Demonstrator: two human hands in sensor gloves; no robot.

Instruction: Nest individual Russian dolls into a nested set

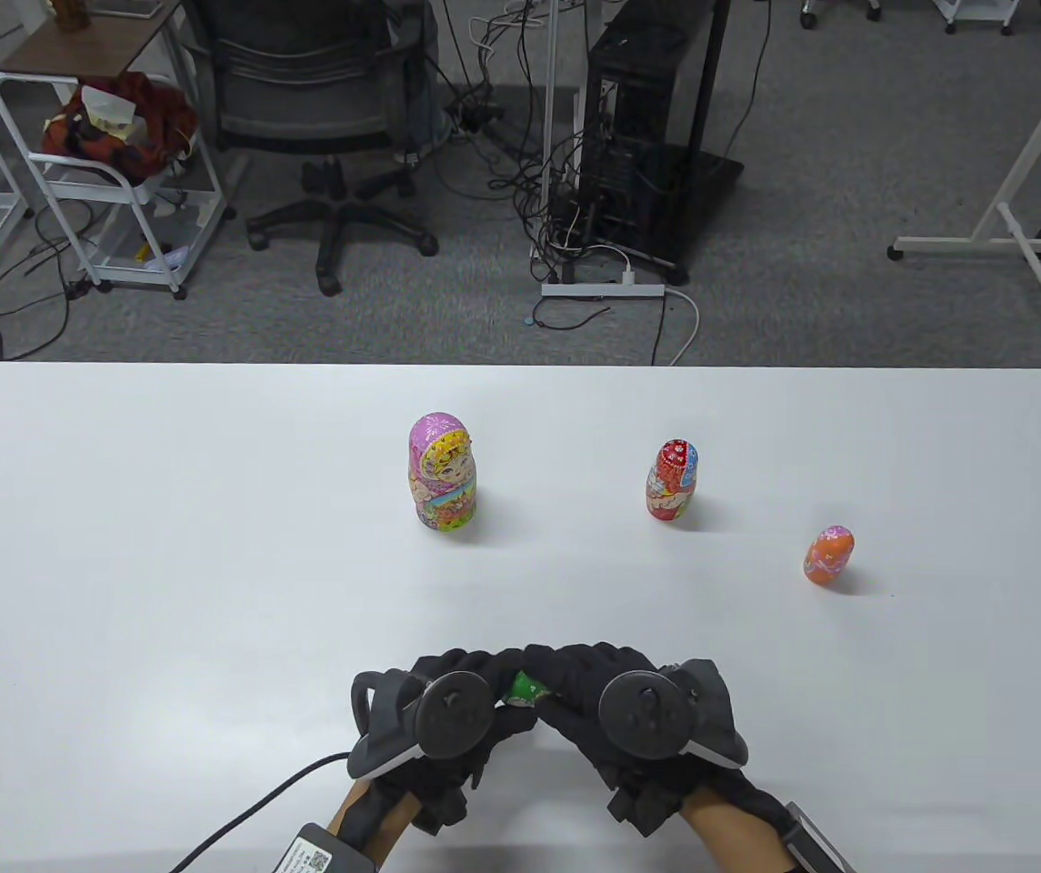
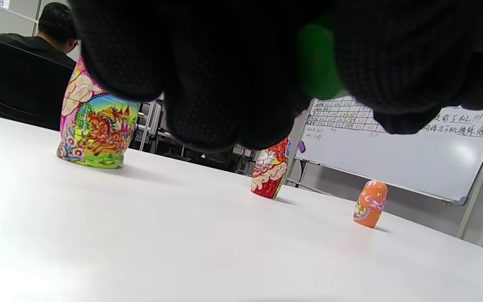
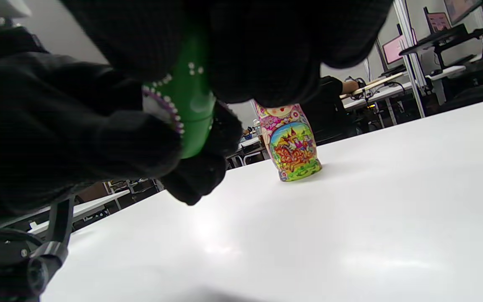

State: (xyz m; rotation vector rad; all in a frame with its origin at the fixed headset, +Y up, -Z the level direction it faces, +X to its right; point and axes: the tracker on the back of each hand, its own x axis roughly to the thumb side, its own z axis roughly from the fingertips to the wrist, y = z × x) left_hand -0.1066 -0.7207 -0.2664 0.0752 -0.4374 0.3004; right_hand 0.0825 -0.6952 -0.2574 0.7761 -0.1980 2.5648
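Both gloved hands meet at the table's near middle and hold a green doll (image 1: pixel 525 688) between them, above the tabletop. My left hand (image 1: pixel 461 696) grips it from the left, my right hand (image 1: pixel 593 687) from the right. The doll is mostly hidden by fingers; its green side shows in the right wrist view (image 3: pixel 191 100) and in the left wrist view (image 2: pixel 315 58). A large pink doll (image 1: pixel 442 471) stands upright beyond, a red doll (image 1: pixel 671 479) to its right, and a small orange doll (image 1: pixel 828 554) further right.
The white table (image 1: pixel 165 546) fills the near view; its far edge lies behind the dolls. Beyond it are an office chair (image 1: pixel 329 136), a computer tower (image 1: pixel 643 127), cables and a white cart (image 1: pixel 111 182). A glove cable (image 1: pixel 247 809) trails at the near left.
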